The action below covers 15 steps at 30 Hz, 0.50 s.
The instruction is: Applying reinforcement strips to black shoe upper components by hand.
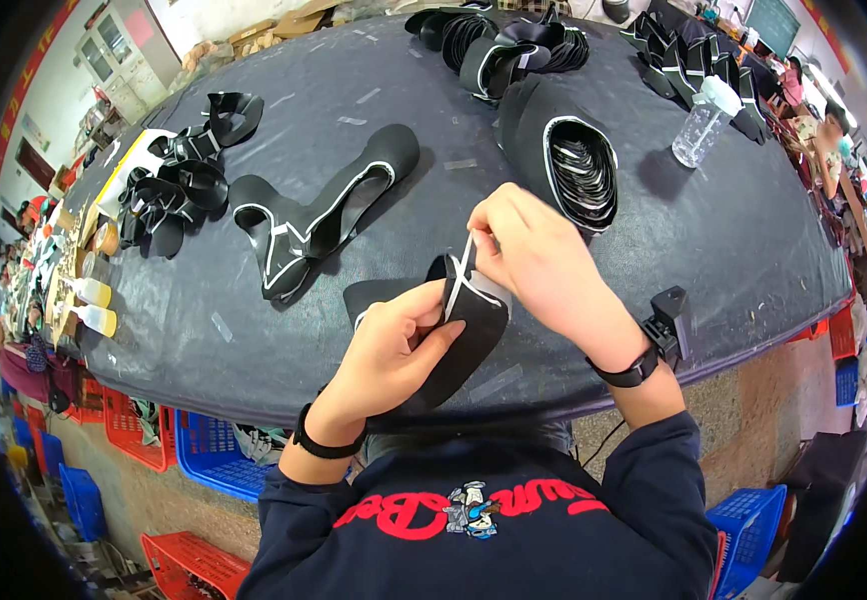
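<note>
At the near edge of the table (254, 370), the left hand (389, 350) grips a black piece (474, 330) while the right hand (534, 250) pinches its white strip (461, 275), which seems to need a steady pull.

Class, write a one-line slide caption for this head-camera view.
Both hands, left hand and right hand, hold a black white-edged piece over a dark table.

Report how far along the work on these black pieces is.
Looks done: white-edged pieces lie on the table. In hand: left hand grips a black piece while right hand pinches its white strip. Apparently left: stacked pieces, more at the far edge.
</note>
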Each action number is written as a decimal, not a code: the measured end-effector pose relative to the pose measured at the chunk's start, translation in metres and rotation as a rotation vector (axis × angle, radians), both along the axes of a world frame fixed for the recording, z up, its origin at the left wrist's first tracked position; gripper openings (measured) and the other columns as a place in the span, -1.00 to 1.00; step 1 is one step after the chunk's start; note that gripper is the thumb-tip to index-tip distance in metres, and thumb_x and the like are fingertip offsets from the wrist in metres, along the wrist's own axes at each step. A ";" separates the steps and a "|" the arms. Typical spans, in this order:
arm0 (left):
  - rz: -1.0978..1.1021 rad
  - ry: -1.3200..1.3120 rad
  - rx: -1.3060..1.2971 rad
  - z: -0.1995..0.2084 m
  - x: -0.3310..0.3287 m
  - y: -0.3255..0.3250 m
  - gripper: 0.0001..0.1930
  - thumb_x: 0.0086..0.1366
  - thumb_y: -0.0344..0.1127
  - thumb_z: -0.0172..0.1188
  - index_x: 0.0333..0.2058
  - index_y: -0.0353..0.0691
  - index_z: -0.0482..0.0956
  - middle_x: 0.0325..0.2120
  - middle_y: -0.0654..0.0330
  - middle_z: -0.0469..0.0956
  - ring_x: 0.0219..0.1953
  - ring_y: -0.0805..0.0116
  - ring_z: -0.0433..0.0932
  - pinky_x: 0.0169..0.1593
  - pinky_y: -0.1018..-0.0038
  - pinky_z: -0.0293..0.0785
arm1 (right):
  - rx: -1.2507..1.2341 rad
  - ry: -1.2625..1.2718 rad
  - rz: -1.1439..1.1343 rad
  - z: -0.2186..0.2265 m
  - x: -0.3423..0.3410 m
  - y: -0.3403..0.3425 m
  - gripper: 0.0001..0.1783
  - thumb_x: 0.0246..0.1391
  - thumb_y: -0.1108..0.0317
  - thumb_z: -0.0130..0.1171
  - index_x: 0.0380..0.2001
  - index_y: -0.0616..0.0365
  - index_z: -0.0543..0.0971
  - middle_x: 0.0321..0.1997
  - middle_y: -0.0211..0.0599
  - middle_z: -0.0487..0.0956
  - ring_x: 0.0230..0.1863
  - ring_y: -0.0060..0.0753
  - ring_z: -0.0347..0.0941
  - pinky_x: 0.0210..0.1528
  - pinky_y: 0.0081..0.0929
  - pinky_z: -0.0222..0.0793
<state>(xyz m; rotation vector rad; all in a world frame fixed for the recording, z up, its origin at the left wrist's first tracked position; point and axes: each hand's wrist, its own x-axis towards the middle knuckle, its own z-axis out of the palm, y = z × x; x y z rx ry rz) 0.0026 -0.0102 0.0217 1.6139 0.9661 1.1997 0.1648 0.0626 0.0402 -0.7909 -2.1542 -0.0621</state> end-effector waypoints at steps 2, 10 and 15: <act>0.015 -0.123 -0.054 -0.005 -0.002 0.002 -0.86 0.19 -0.53 0.07 -0.26 -0.42 0.49 -0.65 0.39 0.44 -0.59 0.71 0.26 -0.56 0.64 0.16 | -0.120 0.020 0.035 -0.006 -0.001 -0.001 -0.84 -0.12 0.58 0.13 -0.44 0.24 0.37 -0.43 -0.22 0.37 -0.47 -0.20 0.41 -0.43 -0.39 0.34; 0.308 -0.220 -0.136 -0.007 -0.011 0.006 -0.83 0.23 -0.41 0.12 -0.41 -0.43 0.58 -0.69 0.44 0.43 -0.67 0.78 0.23 -0.62 0.73 0.06 | -0.452 0.273 0.125 -0.010 -0.003 -0.022 -0.78 -0.03 0.48 0.13 -0.24 0.20 0.45 -0.20 -0.16 0.45 -0.29 -0.28 0.48 -0.35 -0.50 0.42; 0.349 -0.375 -0.082 -0.008 -0.011 0.006 -0.88 0.21 -0.47 0.13 -0.41 -0.43 0.58 -0.63 0.36 0.50 -0.61 0.74 0.32 -0.57 0.76 0.14 | -0.398 0.322 0.306 -0.013 -0.005 -0.038 -0.73 -0.18 0.45 0.31 -0.35 0.14 0.49 -0.21 -0.26 0.45 -0.22 -0.31 0.44 -0.20 -0.46 0.40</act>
